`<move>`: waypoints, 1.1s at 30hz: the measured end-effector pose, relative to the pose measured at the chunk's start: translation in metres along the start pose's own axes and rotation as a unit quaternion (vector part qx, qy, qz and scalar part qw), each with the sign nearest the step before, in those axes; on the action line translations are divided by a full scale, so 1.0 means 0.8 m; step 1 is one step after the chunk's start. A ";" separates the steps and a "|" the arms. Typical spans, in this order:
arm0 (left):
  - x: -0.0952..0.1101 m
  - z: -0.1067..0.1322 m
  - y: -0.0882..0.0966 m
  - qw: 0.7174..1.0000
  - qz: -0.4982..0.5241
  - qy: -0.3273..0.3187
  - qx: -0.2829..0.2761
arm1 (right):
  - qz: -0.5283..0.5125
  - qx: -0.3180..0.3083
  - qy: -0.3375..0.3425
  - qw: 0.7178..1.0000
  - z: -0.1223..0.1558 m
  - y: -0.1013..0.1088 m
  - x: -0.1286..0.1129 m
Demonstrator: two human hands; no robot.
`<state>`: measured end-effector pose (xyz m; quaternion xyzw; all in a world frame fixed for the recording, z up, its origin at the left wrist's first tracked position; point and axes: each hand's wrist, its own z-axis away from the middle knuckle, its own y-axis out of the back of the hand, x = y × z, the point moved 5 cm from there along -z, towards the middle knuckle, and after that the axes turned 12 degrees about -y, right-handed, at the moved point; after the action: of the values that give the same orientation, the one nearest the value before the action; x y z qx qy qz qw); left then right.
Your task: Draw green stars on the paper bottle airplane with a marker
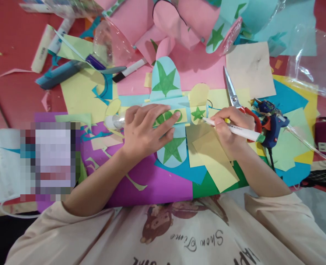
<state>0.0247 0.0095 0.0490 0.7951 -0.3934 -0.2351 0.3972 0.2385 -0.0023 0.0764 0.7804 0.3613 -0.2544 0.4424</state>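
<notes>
A paper-covered bottle plane (167, 114) lies across the coloured sheets, with light blue wings bearing green stars and a yellow strip with green circles. My left hand (143, 129) presses flat on its body, fingers spread over the strip. My right hand (230, 127) grips a white marker (234, 129) like a pen. The marker's tip touches the plane's tail end beside a small green star (198, 113).
Scissors (234, 95) with red handles and a blue glue gun (272, 127) lie right of my right hand. A black-and-white marker (129, 70), glue sticks (42, 48) and a clear plastic bottle half (111, 42) sit at the back left. Paper scraps cover the red table (13, 73).
</notes>
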 end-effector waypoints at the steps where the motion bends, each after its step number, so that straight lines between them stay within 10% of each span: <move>1: 0.000 0.000 -0.001 1.000 0.010 0.002 -0.004 | 0.001 -0.002 -0.001 1.000 0.000 0.000 0.000; 8: 0.003 -0.002 0.006 0.996 0.032 -0.027 0.073 | -0.009 0.011 0.014 1.000 -0.001 0.001 -0.002; 33: 0.001 -0.001 0.003 0.998 0.030 -0.016 0.043 | 0.015 0.012 -0.002 1.000 -0.002 0.003 0.001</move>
<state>0.0247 0.0080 0.0515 0.7954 -0.4334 -0.2184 0.3631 0.2411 -0.0016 0.0780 0.7907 0.3459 -0.2535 0.4369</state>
